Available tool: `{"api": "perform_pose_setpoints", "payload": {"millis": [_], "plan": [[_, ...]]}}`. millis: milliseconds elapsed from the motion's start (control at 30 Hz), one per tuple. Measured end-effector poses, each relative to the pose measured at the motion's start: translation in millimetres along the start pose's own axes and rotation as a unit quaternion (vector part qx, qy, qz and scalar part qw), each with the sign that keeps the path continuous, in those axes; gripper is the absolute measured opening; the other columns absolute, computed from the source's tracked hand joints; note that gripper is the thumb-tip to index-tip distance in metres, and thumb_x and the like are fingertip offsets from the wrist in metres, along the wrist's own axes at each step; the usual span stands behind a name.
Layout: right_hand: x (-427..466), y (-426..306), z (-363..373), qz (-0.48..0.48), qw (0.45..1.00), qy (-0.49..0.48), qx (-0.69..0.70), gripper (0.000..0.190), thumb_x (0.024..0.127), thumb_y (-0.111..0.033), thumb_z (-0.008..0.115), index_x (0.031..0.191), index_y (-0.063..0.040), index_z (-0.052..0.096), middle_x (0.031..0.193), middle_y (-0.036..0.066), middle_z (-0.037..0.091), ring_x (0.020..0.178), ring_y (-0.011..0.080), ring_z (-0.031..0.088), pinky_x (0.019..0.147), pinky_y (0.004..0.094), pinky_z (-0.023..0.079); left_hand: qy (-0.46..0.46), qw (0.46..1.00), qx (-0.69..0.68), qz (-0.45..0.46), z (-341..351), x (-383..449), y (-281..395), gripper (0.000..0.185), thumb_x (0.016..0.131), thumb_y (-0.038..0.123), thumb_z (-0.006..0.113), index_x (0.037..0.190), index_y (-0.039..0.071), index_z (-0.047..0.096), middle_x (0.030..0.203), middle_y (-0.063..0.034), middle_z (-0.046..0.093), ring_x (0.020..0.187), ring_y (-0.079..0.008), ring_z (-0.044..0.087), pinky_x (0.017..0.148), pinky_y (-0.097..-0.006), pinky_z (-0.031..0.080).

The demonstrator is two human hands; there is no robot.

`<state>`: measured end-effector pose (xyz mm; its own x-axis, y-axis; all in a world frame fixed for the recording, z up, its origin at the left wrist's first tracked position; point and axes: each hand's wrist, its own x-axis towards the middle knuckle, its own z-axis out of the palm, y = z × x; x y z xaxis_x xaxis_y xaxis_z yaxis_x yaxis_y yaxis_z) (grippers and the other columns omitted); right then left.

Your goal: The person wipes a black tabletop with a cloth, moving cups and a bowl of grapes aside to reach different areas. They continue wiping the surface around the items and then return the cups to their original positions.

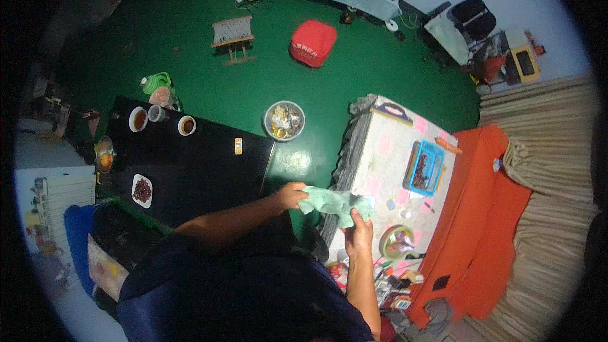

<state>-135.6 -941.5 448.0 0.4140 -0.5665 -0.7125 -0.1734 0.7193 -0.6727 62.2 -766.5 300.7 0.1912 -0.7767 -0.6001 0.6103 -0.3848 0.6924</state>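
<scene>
A light green cloth (332, 203) is stretched between my two hands in front of my body. Its left end is gripped by my left hand (289, 196), beside the right edge of the black table (213, 178). My right hand (358, 232) pinches the right part of the cloth with the thumb on top, over the edge of the table with the pale cover (375, 147). On that table, a blue plastic basket (439, 171) holds small dark items, and a round green-rimmed container (385, 242) stands near my right hand.
The black table bears bowls of dark liquid (138, 119) and a white plate of round dark red fruit (149, 192). A metal bin with waste (284, 121) stands on the green floor between the tables. Farther off are a red stool (313, 40) and a folding stool (232, 33). An orange sofa (489, 228) lies right.
</scene>
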Motion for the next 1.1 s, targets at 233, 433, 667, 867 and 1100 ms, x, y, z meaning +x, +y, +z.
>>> {"api": "perform_pose_setpoints", "payload": {"millis": [233, 433, 667, 867, 1100], "plan": [[63.7, -45.1, 33.3, -0.003, 0.996, -0.088, -0.009, 0.033, 0.102, -0.023, 0.079, 0.133, -0.017, 0.068, 0.120, 0.002, 0.076, 0.107, 0.0202, 0.074, 0.082, 0.0384, 0.061, 0.093, 0.995, -0.018, -0.014, -8.3, 11.3, 76.5, 0.031, 0.105, 0.018, 0.067, 0.132, 0.003, 0.071, 0.112, -0.0075, 0.077, 0.093, -0.0162, 0.074, 0.079, -0.0339, 0.058], [99.8, -86.5, 46.6, -0.007, 0.990, -0.142, 0.012, 0.032, 0.103, -0.019, 0.078, 0.133, -0.015, 0.068, 0.118, 0.002, 0.076, 0.100, 0.0180, 0.075, 0.071, 0.0336, 0.060, 0.136, 0.991, 0.012, -0.005, -34.1, 77.0, 54.6, 0.042, 0.100, 0.024, 0.074, 0.136, 0.005, 0.062, 0.113, -0.0126, 0.071, 0.091, -0.0218, 0.069, 0.076, -0.0384, 0.057], [156.4, -177.8, 38.1, -0.061, 0.985, -0.163, 0.016, 0.025, 0.103, -0.017, 0.078, 0.127, -0.013, 0.071, 0.108, 0.002, 0.077, 0.094, 0.0172, 0.075, 0.071, 0.0338, 0.060, 0.204, 0.975, 0.088, 0.027, 4.5, 130.9, 126.0, 0.059, 0.099, 0.033, 0.079, 0.147, 0.007, 0.056, 0.125, -0.0154, 0.068, 0.100, -0.0244, 0.068, 0.077, -0.0416, 0.058], [213.6, -240.1, 52.1, -0.124, 0.970, -0.176, -0.115, 0.025, 0.103, -0.016, 0.079, 0.126, -0.008, 0.075, 0.114, 0.002, 0.078, 0.096, 0.0153, 0.073, 0.084, 0.0337, 0.058, 0.095, 0.983, 0.120, 0.097, 51.1, 158.5, 236.5, 0.059, 0.106, 0.040, 0.073, 0.149, 0.004, 0.058, 0.143, -0.0127, 0.064, 0.122, -0.0212, 0.064, 0.096, -0.0383, 0.057], [283.0, -264.3, 139.6, -0.121, 0.882, -0.335, -0.308, 0.030, 0.103, -0.007, 0.075, 0.132, -0.002, 0.074, 0.122, 0.001, 0.075, 0.109, 0.0131, 0.068, 0.096, 0.0307, 0.052, -0.018, 0.979, -0.139, 0.150, 31.6, 193.5, 292.7, 0.054, 0.112, 0.050, 0.062, 0.149, 0.010, 0.061, 0.142, -0.0080, 0.067, 0.128, -0.0235, 0.062, 0.104, -0.0426, 0.054]]}}
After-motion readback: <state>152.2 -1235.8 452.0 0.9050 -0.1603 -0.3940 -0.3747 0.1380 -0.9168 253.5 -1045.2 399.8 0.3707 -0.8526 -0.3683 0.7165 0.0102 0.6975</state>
